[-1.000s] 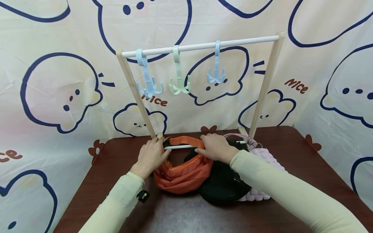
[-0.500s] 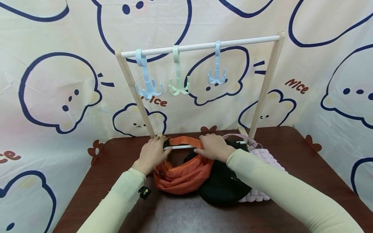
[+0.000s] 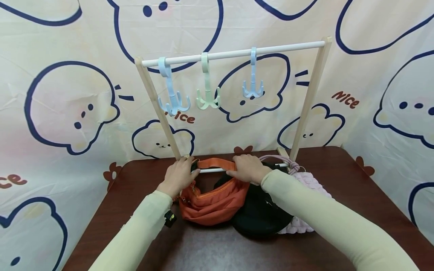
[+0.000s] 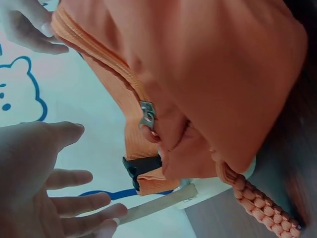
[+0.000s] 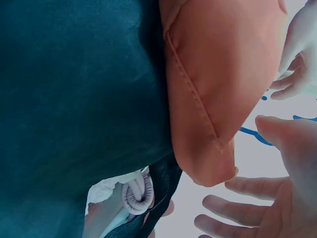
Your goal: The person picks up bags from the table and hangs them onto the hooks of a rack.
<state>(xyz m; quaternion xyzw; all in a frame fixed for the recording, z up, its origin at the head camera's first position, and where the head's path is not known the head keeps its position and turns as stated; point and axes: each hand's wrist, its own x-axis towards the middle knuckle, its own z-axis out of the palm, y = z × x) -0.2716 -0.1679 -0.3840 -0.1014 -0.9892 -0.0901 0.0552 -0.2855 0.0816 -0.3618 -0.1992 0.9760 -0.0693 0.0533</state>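
An orange waist bag (image 3: pixel 217 205) lies on the table, its strap (image 3: pixel 217 162) arching up at the back. My left hand (image 3: pixel 178 175) is at the bag's left end; in the left wrist view its fingers (image 4: pixel 74 203) are extended and apart, near a black buckle (image 4: pixel 141 166). My right hand (image 3: pixel 250 168) is at the bag's right end, by the strap. The right wrist view shows its fingers (image 5: pixel 237 210) spread, with a fingertip close to the orange fabric; contact is unclear. A black bag (image 3: pixel 261 216) lies under and beside the right forearm.
A pale pink puffy bag (image 3: pixel 310 182) with a knotted handle (image 3: pixel 292 165) lies at the right. Behind stands a rack with a white top rail (image 3: pixel 288 48) and wooden posts (image 3: pixel 310 98). Two blue hooks (image 3: pixel 173 99) and a green hook (image 3: pixel 207 96) hang from it.
The left hand and forearm have shifted slightly to the right and away from me. The right forearm has moved a little, while the bags stay almost where they were.
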